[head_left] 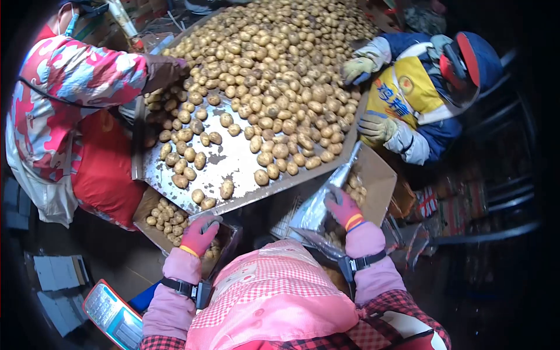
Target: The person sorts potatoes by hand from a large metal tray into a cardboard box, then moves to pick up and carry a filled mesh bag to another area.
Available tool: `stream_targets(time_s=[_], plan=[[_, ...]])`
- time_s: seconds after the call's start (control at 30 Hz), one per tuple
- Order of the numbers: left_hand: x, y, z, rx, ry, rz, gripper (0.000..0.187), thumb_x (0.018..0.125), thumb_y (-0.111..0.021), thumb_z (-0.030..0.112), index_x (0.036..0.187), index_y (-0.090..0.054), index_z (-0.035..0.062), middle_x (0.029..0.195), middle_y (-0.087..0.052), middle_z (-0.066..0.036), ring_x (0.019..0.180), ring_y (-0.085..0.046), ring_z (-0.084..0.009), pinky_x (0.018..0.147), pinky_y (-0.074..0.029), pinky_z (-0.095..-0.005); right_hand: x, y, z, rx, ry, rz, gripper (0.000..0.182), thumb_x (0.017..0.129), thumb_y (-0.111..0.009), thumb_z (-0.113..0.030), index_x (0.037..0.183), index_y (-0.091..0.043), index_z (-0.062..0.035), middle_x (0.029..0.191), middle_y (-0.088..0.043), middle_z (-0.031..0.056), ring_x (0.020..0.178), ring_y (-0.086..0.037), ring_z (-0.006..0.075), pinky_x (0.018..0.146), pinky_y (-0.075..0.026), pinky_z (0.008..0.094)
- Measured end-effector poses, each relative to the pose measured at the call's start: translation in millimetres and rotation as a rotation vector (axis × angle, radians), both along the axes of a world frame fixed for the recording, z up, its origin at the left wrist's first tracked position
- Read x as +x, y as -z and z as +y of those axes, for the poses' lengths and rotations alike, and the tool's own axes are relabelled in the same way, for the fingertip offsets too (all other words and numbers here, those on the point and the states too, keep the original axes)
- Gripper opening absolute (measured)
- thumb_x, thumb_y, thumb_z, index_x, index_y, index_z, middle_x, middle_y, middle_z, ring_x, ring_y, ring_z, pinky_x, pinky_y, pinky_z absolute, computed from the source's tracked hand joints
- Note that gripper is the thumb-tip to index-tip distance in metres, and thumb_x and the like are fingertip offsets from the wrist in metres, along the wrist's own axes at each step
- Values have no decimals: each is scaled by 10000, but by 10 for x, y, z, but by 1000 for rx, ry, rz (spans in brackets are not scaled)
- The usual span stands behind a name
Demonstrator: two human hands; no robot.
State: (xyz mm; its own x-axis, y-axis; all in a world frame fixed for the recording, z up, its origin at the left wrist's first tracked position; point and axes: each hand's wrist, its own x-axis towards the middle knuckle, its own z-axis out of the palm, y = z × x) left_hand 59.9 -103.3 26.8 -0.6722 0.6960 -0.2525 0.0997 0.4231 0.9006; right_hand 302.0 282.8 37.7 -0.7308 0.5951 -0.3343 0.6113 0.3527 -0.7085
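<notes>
My left hand (199, 234), in a pink and grey glove, is over a cardboard box (146, 211) of potatoes at the metal table's front edge. Its fingers are curled together; what they hold, if anything, is hidden. My right hand (343, 208), in a matching glove, grips the clear plastic liner (312, 214) at the left side of a second cardboard box (378, 178). Potatoes (356, 189) show inside this box, partly covered by the liner and my hand. A large heap of potatoes (280, 64) covers much of the metal table (219, 157).
A person in a pink camouflage jacket (87, 73) reaches over the table at left. Another in a yellow apron (399, 90) stands at right, gloved hands (376, 126) by the table edge. A scale with a keypad (114, 315) sits at lower left, near grey boxes (57, 273).
</notes>
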Motion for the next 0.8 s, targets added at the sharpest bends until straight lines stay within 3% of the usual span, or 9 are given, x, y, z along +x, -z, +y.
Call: stream_targets(time_s=[0.07, 0.13, 0.2, 0.37, 0.5, 0.6, 0.63, 0.67, 0.8], plan=[[-63, -28, -4, -257, -92, -297, 330, 899, -638, 287, 1156, -683, 85, 1088, -694, -92, 1018, -638, -196, 881, -488, -341, -537, -201, 220, 32, 24, 20, 705, 811, -697, -390, 1386, -464, -54, 1308, -549, 240, 1220, -535, 353, 1031, -420, 391], [-65, 46, -16, -265, -76, -291, 343, 902, -632, 307, 1161, -682, 88, 1080, -699, -87, 1003, -641, -187, 878, -489, -332, -909, 29, 605, 336, -91, -130, 825, 784, -711, -405, 1462, -364, -86, 1401, -466, 238, 1267, -492, 362, 1062, -396, 411], [-100, 42, 69, -254, -2, -300, 369, 908, -621, 346, 1171, -681, 93, 1062, -710, -75, 971, -645, -170, 871, -492, -315, -1315, -26, 800, 388, -236, -261, 1001, 736, -742, -442, 1533, -210, -154, 1437, -419, 240, 1279, -474, 373, 1062, -397, 420], [-125, 322, 186, -309, -93, -356, 431, 875, -638, 433, 1121, -701, 85, 1013, -718, -90, 937, -659, -195, 858, -500, -329, -1760, 155, 762, 382, -347, -296, 1135, 680, -795, -440, 1548, -104, -200, 1437, -387, 257, 1259, -480, 395, 1027, -429, 444], [-165, 495, 253, -239, -271, -626, 330, 926, -624, 285, 1098, -688, 11, 925, -725, -69, 800, -681, -158, 762, -544, -304, -2049, 206, 506, 394, -463, -177, 1180, 644, -846, -376, 1545, -103, -202, 1478, -256, 300, 1276, -447, 437, 1023, -443, 455], [-241, 319, 382, -330, -280, -602, 316, 902, -651, 308, 1014, -725, 22, 873, -729, -55, 749, -675, -145, 720, -542, -302, -2448, 417, 210, 382, -502, 88, 1178, 643, -849, -380, 1543, -110, -202, 1448, -262, 317, 1273, -438, 458, 1045, -429, 458], [-263, 236, 432, -405, -249, -502, 367, 867, -652, 404, 985, -743, 68, 873, -732, -68, 780, -679, -185, 756, -529, -327, -2629, 415, 106, 216, -462, 34, 1162, 608, -853, -364, 1526, -186, -115, 1461, -297, 272, 1379, -291, 448, 1128, -315, 453], [-273, 187, 466, -480, -215, -399, 418, 832, -652, 499, 956, -760, 115, 872, -734, -80, 811, -684, -225, 792, -516, -353, -2786, 440, -25, 208, -478, 45, 1162, 608, -853, -364, 1526, -186, -115, 1461, -297, 272, 1379, -291, 448, 1128, -315, 453], [-301, -21, 635, -589, -290, -370, 431, 817, -656, 516, 932, -765, 116, 868, -731, -93, 835, -681, -243, 812, -510, -356, -3387, 546, -316, 229, -514, 154, 1135, 611, -857, -345, 1526, -207, -168, 1487, -249, 260, 1396, -276, 422, 1115, -354, 439]])
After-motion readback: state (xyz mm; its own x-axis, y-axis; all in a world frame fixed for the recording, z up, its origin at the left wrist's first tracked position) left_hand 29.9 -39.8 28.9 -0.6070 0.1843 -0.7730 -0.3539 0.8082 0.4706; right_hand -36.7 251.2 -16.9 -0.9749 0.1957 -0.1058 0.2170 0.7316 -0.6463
